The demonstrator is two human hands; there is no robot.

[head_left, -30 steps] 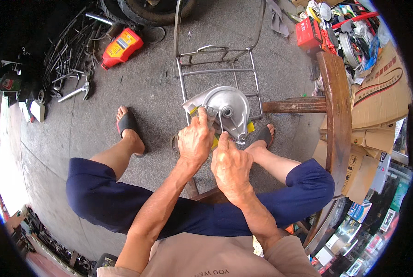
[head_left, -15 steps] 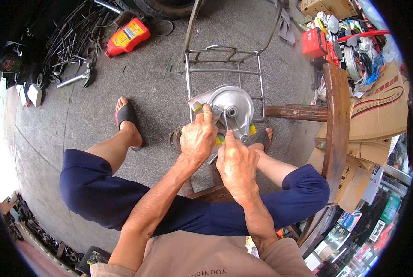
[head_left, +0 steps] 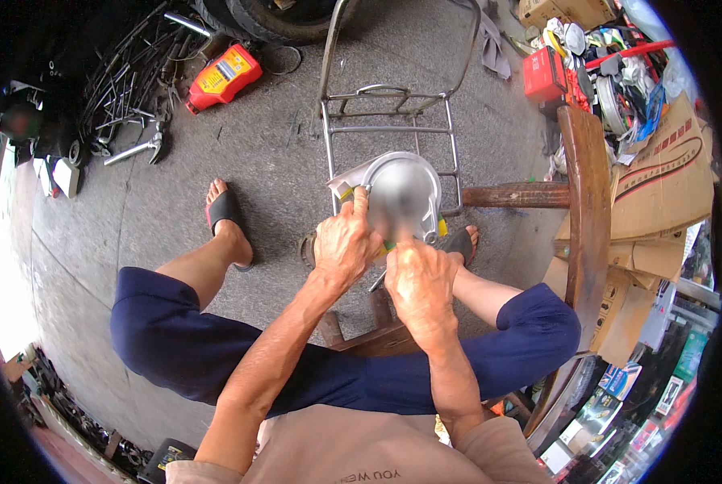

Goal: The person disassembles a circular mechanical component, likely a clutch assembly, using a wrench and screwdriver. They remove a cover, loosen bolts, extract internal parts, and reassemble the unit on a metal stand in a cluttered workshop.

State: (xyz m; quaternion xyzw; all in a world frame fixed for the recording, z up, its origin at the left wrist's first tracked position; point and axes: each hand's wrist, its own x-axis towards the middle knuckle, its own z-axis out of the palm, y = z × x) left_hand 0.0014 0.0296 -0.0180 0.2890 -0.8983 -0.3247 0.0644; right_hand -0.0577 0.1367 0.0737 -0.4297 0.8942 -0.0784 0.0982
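Note:
A round silver metal brake plate (head_left: 417, 173) with a short arm at its lower edge is held over a metal tube frame (head_left: 389, 129). Its centre is blurred. My left hand (head_left: 345, 246) grips its left side, index finger stretched along the rim and the other fingers curled. At the lower edge my right hand (head_left: 421, 286) is closed, its fingertips hidden in the blur against the plate. Yellow-green wrapping (head_left: 442, 227) shows beneath the plate, and a pale flap sticks out at its upper left.
A wooden chair (head_left: 583, 218) and flattened cardboard (head_left: 659, 185) stand on the right. Far right lies a pile of parts with a red box (head_left: 544, 74). At the far left are a red bottle (head_left: 225, 78), a hammer (head_left: 139, 149) and many metal tools. A tyre (head_left: 292, 20) stands behind.
My right hand has shifted slightly at the plate's lower edge, its index finger less stretched out. My left hand stays on the left rim. The whole view has shifted a little.

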